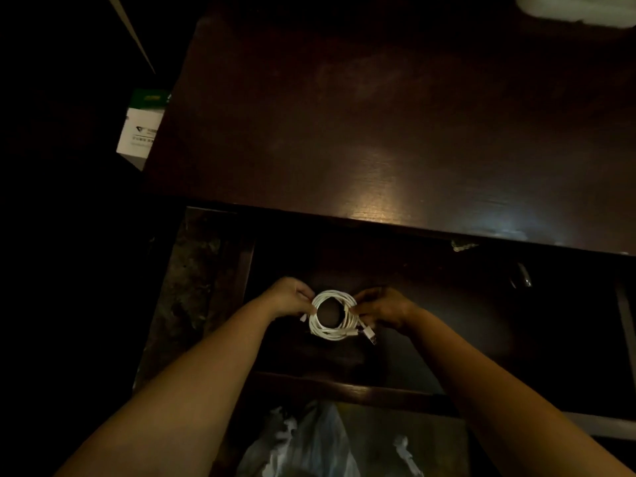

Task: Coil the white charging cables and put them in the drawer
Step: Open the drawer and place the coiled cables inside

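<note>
A white charging cable is wound into a round coil, held over the open dark wooden drawer. My left hand pinches the coil's left side. My right hand grips its right side. A USB plug end sticks out at the coil's lower right, and a small connector pokes out at the lower left. Whether the coil touches the drawer's bottom cannot be told in the dim light.
The dark wooden desk top lies beyond the drawer. A white and green box stands left of the desk. A white object sits at the far right corner. A crumpled plastic bag lies below the drawer front.
</note>
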A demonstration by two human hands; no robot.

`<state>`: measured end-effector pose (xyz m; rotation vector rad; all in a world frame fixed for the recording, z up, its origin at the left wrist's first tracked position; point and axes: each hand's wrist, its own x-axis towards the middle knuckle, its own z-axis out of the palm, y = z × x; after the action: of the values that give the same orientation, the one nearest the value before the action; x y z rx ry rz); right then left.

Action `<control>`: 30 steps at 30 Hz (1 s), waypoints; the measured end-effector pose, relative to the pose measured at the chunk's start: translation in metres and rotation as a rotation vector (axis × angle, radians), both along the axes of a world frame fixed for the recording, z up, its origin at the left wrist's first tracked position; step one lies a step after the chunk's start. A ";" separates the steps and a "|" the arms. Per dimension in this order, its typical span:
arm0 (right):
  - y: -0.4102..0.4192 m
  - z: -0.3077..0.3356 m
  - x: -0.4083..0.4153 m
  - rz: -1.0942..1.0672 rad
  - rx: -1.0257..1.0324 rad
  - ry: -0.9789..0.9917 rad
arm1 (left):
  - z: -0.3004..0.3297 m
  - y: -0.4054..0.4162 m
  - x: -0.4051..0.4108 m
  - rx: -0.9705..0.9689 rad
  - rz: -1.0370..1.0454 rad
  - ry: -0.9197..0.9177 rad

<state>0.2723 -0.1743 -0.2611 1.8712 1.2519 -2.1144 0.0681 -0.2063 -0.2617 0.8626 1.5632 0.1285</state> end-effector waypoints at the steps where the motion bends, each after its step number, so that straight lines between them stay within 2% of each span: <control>1: 0.000 -0.001 -0.001 0.013 0.011 -0.011 | -0.001 0.000 0.000 0.009 -0.014 0.011; 7: 0.001 -0.003 -0.008 0.127 0.161 -0.139 | -0.010 0.001 0.000 0.020 -0.041 0.084; 13: -0.001 -0.001 -0.006 0.212 0.068 -0.138 | -0.014 -0.001 0.002 -0.045 -0.108 0.047; 20: -0.001 -0.006 -0.004 0.297 0.114 -0.205 | -0.014 0.000 0.005 0.023 -0.186 0.112; 23: -0.001 -0.002 -0.005 0.348 0.157 -0.231 | -0.004 0.002 0.005 0.079 -0.272 0.194; 26: 0.001 0.008 -0.007 0.280 0.195 -0.235 | 0.018 0.005 0.005 0.144 -0.333 0.269; 30: -0.002 0.044 -0.011 0.389 0.357 -0.418 | 0.064 0.001 0.013 0.310 -0.233 0.250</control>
<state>0.2615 -0.1766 -0.2166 1.8552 1.7766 -1.2930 0.0808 -0.2056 -0.1973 1.3402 1.6859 0.0987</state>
